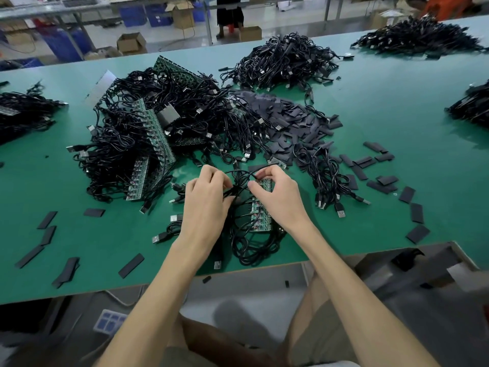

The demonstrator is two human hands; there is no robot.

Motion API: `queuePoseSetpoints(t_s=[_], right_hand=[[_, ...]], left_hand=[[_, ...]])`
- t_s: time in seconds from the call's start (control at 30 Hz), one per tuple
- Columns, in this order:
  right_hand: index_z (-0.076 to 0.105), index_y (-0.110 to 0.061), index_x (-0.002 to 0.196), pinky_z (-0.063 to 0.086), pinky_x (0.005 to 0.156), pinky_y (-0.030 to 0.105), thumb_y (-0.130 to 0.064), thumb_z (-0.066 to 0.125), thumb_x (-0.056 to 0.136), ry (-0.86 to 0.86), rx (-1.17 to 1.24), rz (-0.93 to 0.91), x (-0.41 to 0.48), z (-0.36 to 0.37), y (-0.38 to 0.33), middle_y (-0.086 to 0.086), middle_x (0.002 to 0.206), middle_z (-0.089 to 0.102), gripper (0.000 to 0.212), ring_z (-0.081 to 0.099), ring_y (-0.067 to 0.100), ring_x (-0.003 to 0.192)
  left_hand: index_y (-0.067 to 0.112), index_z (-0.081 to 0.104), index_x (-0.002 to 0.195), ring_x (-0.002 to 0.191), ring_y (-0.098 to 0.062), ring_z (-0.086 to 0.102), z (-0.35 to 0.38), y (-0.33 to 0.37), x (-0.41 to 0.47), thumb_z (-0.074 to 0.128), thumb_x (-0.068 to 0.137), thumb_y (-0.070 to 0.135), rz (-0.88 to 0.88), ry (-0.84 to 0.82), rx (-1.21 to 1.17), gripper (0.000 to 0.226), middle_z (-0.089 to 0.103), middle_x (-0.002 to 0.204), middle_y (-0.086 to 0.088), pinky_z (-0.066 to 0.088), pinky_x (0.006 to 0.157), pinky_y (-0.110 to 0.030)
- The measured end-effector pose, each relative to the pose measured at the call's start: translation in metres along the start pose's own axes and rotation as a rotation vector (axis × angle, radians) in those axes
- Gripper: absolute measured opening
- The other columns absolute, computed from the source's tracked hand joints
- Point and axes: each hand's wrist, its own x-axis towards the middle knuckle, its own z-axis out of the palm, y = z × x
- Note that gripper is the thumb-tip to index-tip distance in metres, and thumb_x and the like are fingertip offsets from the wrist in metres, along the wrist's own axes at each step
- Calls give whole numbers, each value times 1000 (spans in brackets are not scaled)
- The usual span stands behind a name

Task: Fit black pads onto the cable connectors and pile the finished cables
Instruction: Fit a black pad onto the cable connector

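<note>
We look down on a long green desk (383, 133) in a workshop hall. Behind its far edge there is a grey floor with open cardboard boxes (131, 43), blue crates (133, 14) and a standing person (229, 11). Under the near edge, at the right, stands a brown carton (412, 260).

On the desk we count five heaps of black cables. There is a first heap (23, 112) at the left edge and a large heap (185, 107) left of the middle, with green board strips (156, 133) mixed into it. A far heap (283, 62) lies toward the far edge, a corner heap (418, 35) at the far right corner, and a right heap (471, 107) at the right edge. A small bunch of cables (328, 178) with USB plugs (341, 213) lies just right of the hands.

The heap of black pads (285, 117) lies in the middle of the desk and touches the large heap. Of loose pads (47, 219) we count six toward the near left corner. There are more than ten on the right side, but the exact number we cannot tell.

Close to the middle of the near edge lies the cable bundle (251, 245), over a single board strip (260, 213). The left hand (205, 197) has its fingers curled and grips several strands of this bundle. The right hand (275, 194) pinches one strand between thumb and bent forefinger, just above the strip. The two hands are very near each other.
</note>
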Motion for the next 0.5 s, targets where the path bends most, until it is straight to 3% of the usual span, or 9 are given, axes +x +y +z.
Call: queuePoseSetpoints(t_s=[0.1,0.2,0.37,0.5], right_hand=[[62,-26,107,37,80,8,-36,68,94,-6,-9,3,0,-1,-1,-11,113,66,19,58,4,111],[62,-26,108,36,79,7,-36,68,94,-3,-12,6,-1,-2,-2,-12,112,66,18,58,3,111],[63,-25,112,35,75,0,-36,67,95,-6,-8,20,-1,-2,-3,-16,111,64,21,56,0,107],[61,-26,117,34,77,4,-34,65,96,15,18,29,-1,-3,-3,-12,114,63,23,56,0,105]], left_hand=[[3,71,99,94,-22,50,1,-1,1,84,81,15,8,-15,111,25,53,112,-7,45,88,-37],[3,77,100,104,-29,54,0,-4,3,81,85,19,70,-40,184,23,55,111,-8,43,91,-40],[7,73,100,106,-26,53,-5,-12,7,67,95,25,131,-53,237,21,55,113,-6,36,98,-38],[9,70,96,107,-25,52,-14,-18,16,61,95,28,168,-127,221,21,55,112,-3,29,102,-36]])
